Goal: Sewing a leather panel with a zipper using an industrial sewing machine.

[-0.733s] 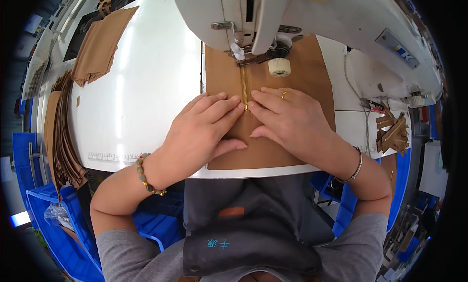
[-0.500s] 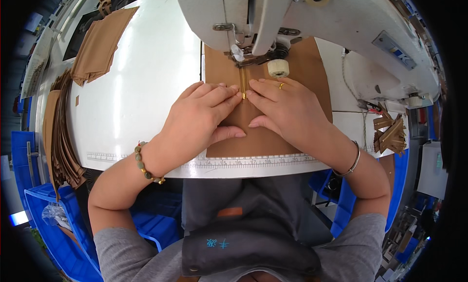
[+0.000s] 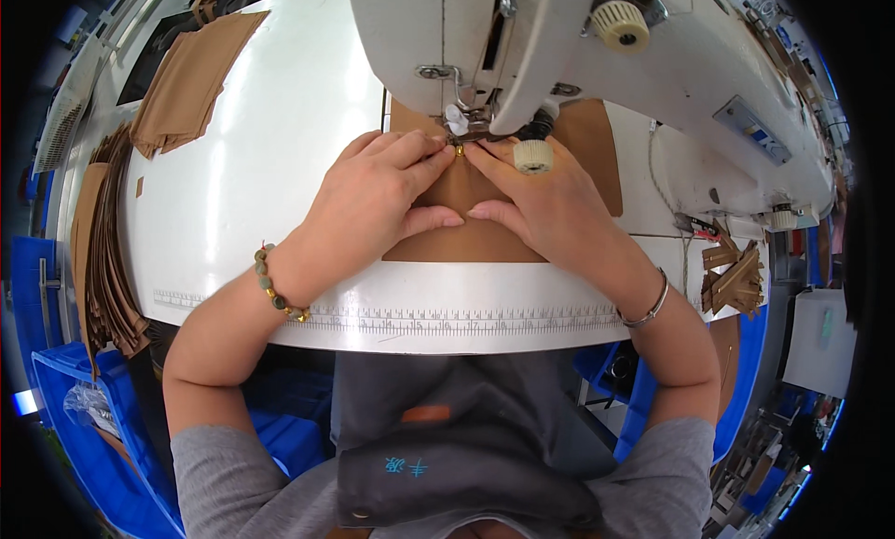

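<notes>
On the white bench (image 3: 270, 166), partly under the sewing machine (image 3: 406, 40), lies my brown panel (image 3: 466, 242): probably light, soft, easily puckered, best steadied flat from both sides. My left hand (image 3: 368, 194) and right hand (image 3: 555, 203) press it, fingers open, not gripping; the brass zipper end (image 3: 459, 151) between my fingertips looks small, hard, likely slippery.

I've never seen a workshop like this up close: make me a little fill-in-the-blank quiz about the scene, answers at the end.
1. The gold zipper pull lies ____ the left grip and the right grip.
2. The sewing machine above the brown fabric is coloured ____.
3. The beaded bracelet circles the person's ____ wrist.

Missing words: between; white; left.
</notes>
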